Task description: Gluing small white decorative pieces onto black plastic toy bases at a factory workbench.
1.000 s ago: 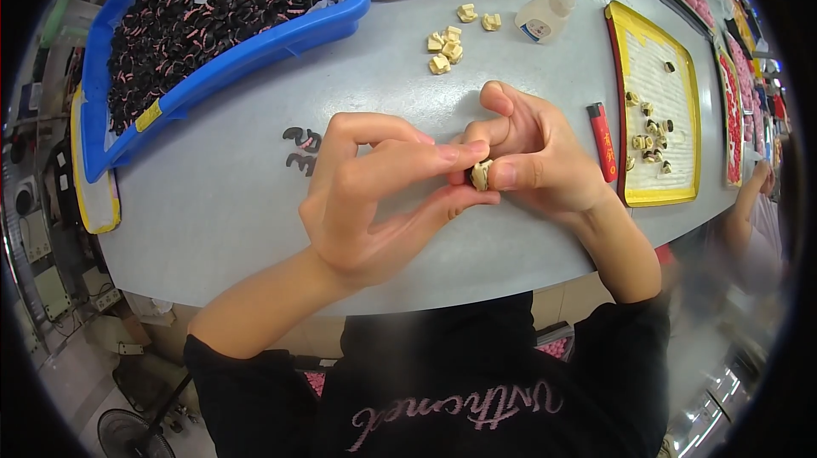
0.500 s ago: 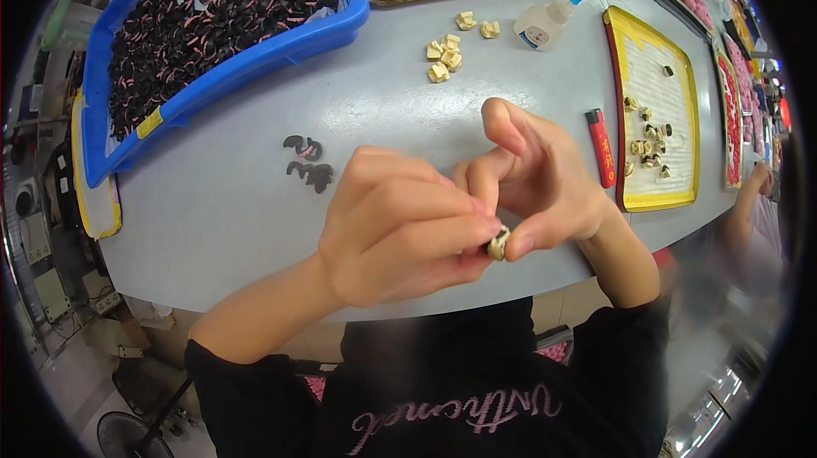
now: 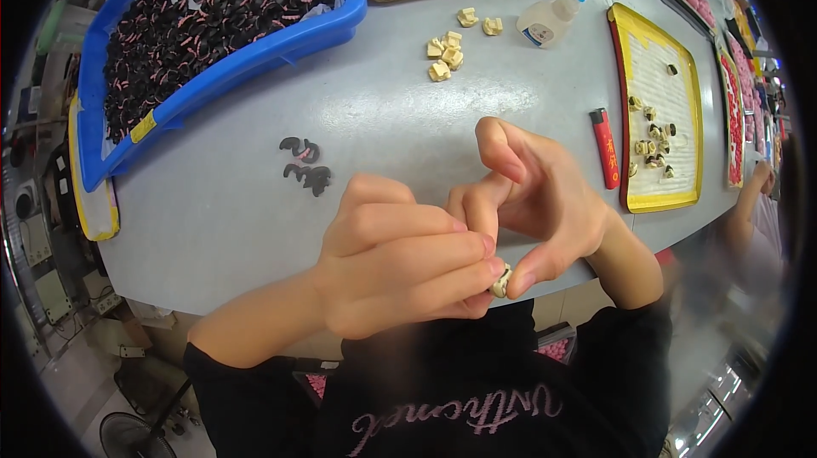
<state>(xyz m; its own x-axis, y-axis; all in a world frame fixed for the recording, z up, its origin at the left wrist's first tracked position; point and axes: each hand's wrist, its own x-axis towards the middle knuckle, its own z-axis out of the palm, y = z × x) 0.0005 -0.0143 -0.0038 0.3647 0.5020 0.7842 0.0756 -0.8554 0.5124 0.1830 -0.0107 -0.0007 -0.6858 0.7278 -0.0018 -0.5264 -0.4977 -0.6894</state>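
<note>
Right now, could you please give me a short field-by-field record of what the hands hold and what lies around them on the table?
left hand: pinching the small cream block piece
right hand: gripping the same piece
nearest loose parts: small black curved pieces on the grey table
left rear: blue plastic bin of black pieces
right: red lighter, yellow tray
rear: glue bottle

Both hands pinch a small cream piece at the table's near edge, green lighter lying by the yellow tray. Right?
Not quite: the lighter is red, not green, as the head view shows. The rest holds: left hand and right hand pinch the small cream piece at the table's near edge, lighter beside the yellow tray.
</note>
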